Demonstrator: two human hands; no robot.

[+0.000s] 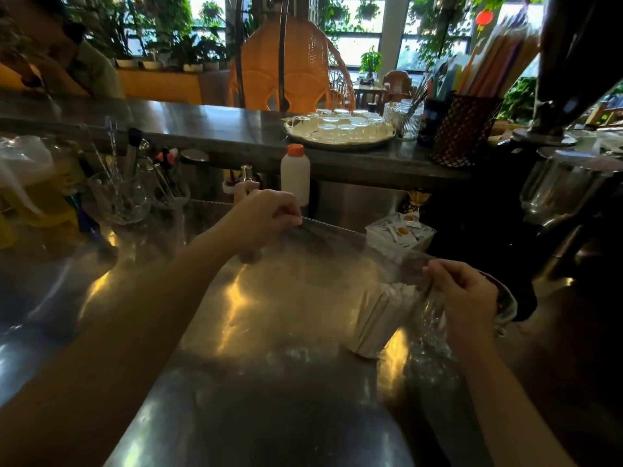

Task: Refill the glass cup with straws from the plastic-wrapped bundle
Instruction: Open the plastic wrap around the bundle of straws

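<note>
A bundle of white paper-wrapped straws [381, 318] stands tilted on the steel counter [256, 392], inside a large clear plastic wrap [337, 261]. My left hand [266, 217] pinches the wrap's far top edge, stretched taut and raised above the counter. My right hand [468, 298] grips the crinkled plastic at the bundle's right side, close to the straw tips. A curved glass rim [507, 308] shows just behind my right hand, mostly hidden; I cannot tell whether it is the glass cup.
A glass of bar tools [121, 200] stands at left, a white bottle with an orange cap [295, 173] behind my left hand. A box of sachets [401, 234] sits beyond the wrap. A tray of glasses [337, 131], a mesh straw holder [465, 129] and a metal machine [566, 187] crowd the raised bar and right side.
</note>
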